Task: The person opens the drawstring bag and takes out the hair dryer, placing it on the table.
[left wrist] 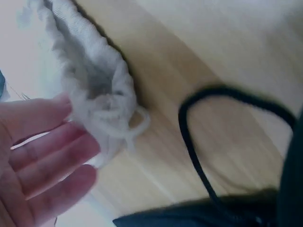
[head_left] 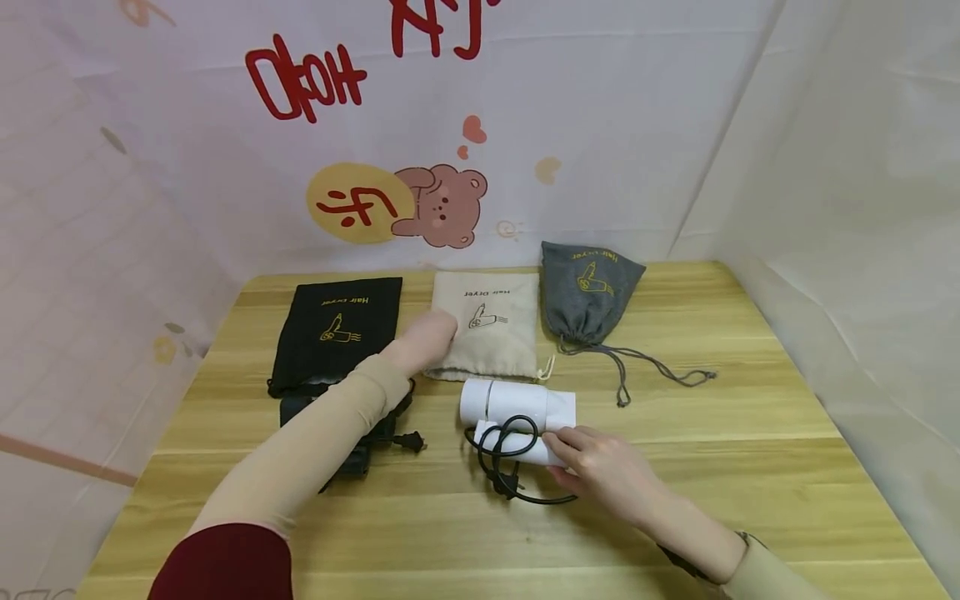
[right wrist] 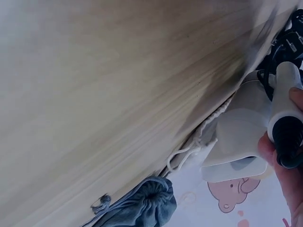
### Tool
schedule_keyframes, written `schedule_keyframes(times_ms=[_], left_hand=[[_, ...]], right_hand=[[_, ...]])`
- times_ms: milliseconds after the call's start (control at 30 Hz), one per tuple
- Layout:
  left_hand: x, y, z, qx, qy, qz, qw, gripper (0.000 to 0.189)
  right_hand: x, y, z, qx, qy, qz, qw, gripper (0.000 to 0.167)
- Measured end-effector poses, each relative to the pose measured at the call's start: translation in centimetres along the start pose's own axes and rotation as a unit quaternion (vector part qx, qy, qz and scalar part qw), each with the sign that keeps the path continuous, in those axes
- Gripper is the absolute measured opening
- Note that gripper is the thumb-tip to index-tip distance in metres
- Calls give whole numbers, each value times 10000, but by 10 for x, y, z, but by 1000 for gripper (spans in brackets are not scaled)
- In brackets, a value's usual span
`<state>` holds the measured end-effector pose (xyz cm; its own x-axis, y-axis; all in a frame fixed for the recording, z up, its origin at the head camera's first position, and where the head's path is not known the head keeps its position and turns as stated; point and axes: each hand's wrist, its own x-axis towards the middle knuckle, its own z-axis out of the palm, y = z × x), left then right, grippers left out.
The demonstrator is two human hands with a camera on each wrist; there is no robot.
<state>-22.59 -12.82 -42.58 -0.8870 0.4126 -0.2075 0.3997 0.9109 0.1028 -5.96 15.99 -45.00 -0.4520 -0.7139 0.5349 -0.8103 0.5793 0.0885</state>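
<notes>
A black bag [head_left: 330, 329] and black dryer [head_left: 356, 461] lie left on the bench [head_left: 420, 542], a grey bag [head_left: 570, 300] right; behind, a pink bear [head_left: 450, 212] decorates the white backdrop [head_left: 600, 100].

Wooden table [head_left: 720, 442], 3 cloth bags [head_left: 486, 329], 1 black corded appliance [head_left: 356, 462]

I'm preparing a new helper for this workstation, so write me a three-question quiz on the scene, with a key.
1. True or false: the bag nearest the left hand is the cream cloth drawstring bag.
2. Which bag tapers to a tightly drawn neck?
A) the black cloth bag with yellow print
B) the cream cloth drawstring bag
C) the grey cloth bag with grey cords
3. Fill in the blank: the right hand holds the white plastic hair dryer by its ____.

Key:
1. True.
2. C.
3. Handle.
</notes>
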Motion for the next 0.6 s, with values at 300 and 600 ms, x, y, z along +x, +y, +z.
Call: schedule_keyframes(times_ms=[300,600], left_hand=[[7,15,6,152,-250,62,9996,19],[5,6,0,-62,-463,-349,9983,13]], right_hand=[[13,1,14,184,-184,-250,9993,45],[22,0,19,307,-509,-248,9979,42]])
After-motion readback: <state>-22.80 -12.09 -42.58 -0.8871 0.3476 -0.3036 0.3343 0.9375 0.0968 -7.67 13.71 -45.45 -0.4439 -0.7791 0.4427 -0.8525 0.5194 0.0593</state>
